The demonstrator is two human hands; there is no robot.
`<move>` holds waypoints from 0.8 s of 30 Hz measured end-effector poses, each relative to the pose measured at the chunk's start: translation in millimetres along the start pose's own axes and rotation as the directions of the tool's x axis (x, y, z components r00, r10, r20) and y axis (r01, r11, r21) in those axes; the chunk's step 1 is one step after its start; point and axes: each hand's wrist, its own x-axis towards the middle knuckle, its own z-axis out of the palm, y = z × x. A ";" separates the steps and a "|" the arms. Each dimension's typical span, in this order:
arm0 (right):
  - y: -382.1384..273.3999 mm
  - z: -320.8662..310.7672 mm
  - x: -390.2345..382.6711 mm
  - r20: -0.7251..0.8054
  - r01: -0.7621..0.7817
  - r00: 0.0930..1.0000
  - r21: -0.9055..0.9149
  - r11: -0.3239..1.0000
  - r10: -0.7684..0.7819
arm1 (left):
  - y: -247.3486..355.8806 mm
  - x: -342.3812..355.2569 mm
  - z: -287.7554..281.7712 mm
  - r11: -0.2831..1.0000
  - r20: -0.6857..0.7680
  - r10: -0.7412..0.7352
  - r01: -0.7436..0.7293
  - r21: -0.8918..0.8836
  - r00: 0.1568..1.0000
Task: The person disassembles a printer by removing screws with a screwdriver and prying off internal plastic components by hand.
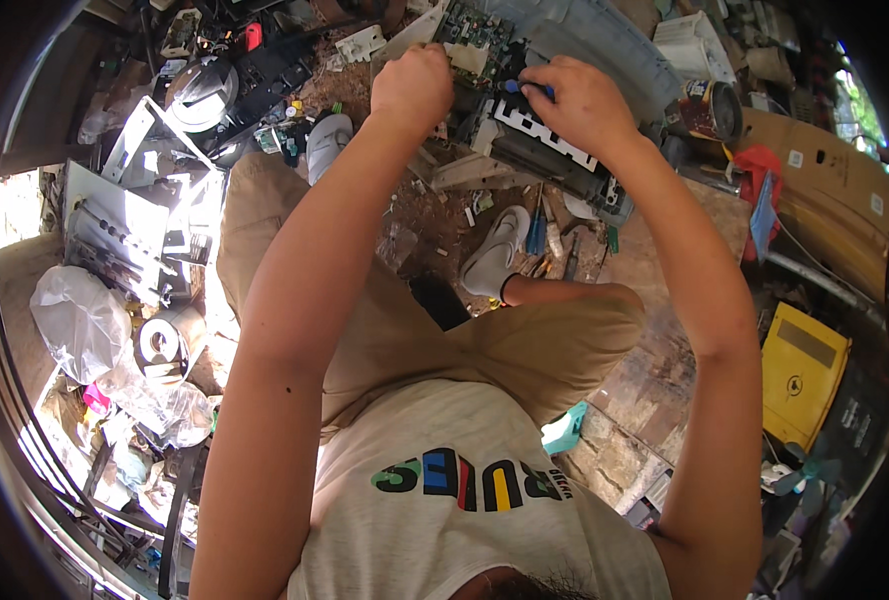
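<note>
An opened-up machine, with a grey plastic casing (605,50) and a black and white inner part (540,133), lies in front of me. A green circuit board (477,40) shows at its far left. My left hand (412,88) is closed at the left edge by this board; its fingertips are hidden, so what they grip cannot be made out. My right hand (583,105) is closed around a small blue-handled tool (513,87), held over the machine just right of the board. The tool's tip is not clear to see.
Several hand tools (537,232) lie on the ground by my shoe (495,250). At the right are a can (710,110), a cardboard box (815,165) and a yellow panel (805,375). Scrap parts, a plastic bag (80,320) and a tape roll (162,342) crowd the left.
</note>
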 end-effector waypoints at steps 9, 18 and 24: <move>1.7 -3.0 -2.0 0.067 0.281 0.959 -0.066 0.957 -0.277 | -5.2 0.3 -1.3 0.999 -0.007 -0.027 0.026 -0.041 1.000; -24.8 -26.2 60.1 0.496 -0.117 0.840 -0.231 0.966 0.221 | -3.5 1.2 0.8 0.997 -0.003 -0.053 0.053 -0.050 0.999; -32.6 -34.4 63.4 0.569 0.080 0.810 -0.349 0.934 0.143 | -3.6 2.8 6.1 0.998 -0.041 -0.036 0.034 -0.050 0.998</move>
